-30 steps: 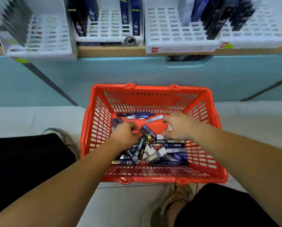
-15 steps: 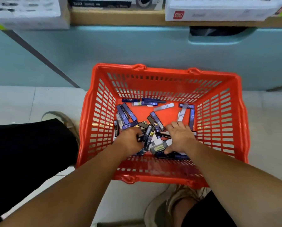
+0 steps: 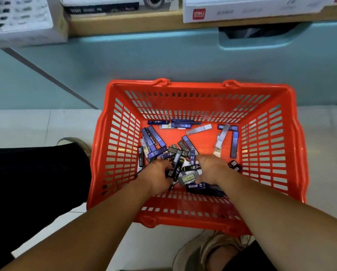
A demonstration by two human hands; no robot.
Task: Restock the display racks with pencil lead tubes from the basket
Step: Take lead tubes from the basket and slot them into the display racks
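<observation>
An orange plastic basket [image 3: 116, 153] stands on the floor in front of me. Several blue, black and grey pencil lead tubes [image 3: 154, 141] lie scattered on its bottom. Both my hands are down inside the basket, in the heap near its front wall. My left hand [image 3: 156, 176] grips a bunch of dark tubes [image 3: 175, 167] that stick up from its fingers. My right hand [image 3: 212, 169] is curled over the pile, fingers on a grey tube [image 3: 188, 178]. White display racks [image 3: 19, 18] show at the top edge, blurred.
A wooden shelf edge [image 3: 124, 24] carries the racks and a white box [image 3: 242, 10] with a red logo. Below it runs a teal cabinet front [image 3: 163, 59]. My knees and beige shoes [image 3: 212, 249] flank the basket on the pale tiled floor.
The view has dropped from the racks towards the basket. Both hands have sunk deeper into the heap, and my left hand has gathered tubes into its grip.
</observation>
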